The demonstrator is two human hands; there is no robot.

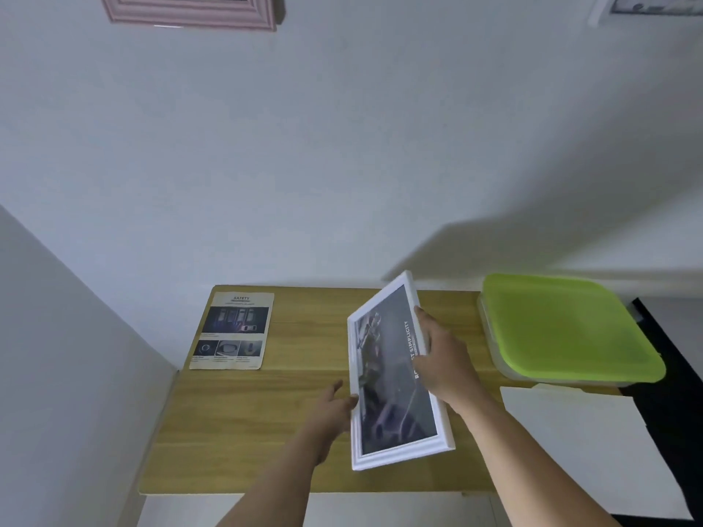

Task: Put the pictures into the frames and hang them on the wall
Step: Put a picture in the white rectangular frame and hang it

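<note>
Tilting white frame (395, 374), long axis fwd-back

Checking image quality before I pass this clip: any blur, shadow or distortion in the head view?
Head view: wide-angle bending bows the wooden table edges; both hands, left and right, are slightly motion-soft; the white frame print is smeared; a broad soft shadow crosses the wall upper right; no harsh glare.

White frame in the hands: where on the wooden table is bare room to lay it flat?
Bare wood lies between the SAFETY leaflet and the white frame, and along the table's near edge. The right side is crowded: green-lidded box, white sheet.
</note>
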